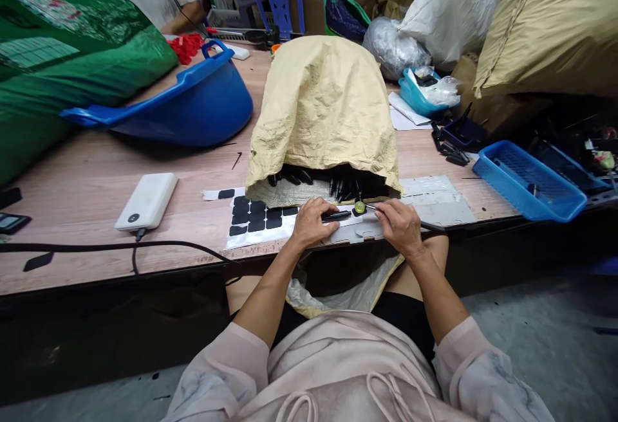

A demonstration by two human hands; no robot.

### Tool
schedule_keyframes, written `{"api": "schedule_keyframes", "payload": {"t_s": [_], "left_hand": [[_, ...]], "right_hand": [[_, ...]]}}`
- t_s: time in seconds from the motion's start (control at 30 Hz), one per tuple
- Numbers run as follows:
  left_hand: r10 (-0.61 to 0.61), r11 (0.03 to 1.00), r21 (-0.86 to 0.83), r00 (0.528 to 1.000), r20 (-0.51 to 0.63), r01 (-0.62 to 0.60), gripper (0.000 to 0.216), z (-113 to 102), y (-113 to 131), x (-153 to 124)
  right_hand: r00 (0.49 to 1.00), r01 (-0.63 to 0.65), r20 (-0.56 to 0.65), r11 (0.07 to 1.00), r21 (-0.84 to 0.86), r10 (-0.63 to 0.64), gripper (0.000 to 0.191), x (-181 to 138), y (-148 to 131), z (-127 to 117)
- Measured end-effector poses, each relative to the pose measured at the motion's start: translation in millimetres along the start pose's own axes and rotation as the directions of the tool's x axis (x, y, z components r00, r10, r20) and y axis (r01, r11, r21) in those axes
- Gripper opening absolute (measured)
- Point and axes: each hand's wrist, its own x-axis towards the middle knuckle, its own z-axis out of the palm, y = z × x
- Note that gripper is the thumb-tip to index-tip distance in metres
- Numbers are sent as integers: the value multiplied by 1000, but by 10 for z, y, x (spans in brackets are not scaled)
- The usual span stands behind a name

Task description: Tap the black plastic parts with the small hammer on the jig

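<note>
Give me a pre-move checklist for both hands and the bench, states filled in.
1. Left hand has the black piece: ok, held in the fingers.
2. Right hand has the thin tool: ok, pointing toward the left hand.
3. Tool tip touching the yellow-green round thing: cannot tell, too small.
4. Sack mouth open toward the person: ok, black parts visible inside.
5. White power bank away from the hands: ok, off to the left.
6. Blue basket well back from the table edge: not ok, sits at it.
</note>
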Motion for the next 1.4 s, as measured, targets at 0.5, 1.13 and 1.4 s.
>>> {"api": "schedule_keyframes", "payload": {"t_s": [0.5,1.13,1.4], "left_hand": [[-4,1000,5,1000,-4,4,18,-14,-4,-10],[-233,970,47,854,465,239,38,971,71,-910],[308,950,-111,937,164,-293,26,452,430,-803]], "right_hand": [[992,77,93,993,94,-86,17,-28,401,85],[994,33,103,993,110,-45,18,-36,403,100],[994,21,106,993,117,-33,19,-40,385,87]]}}
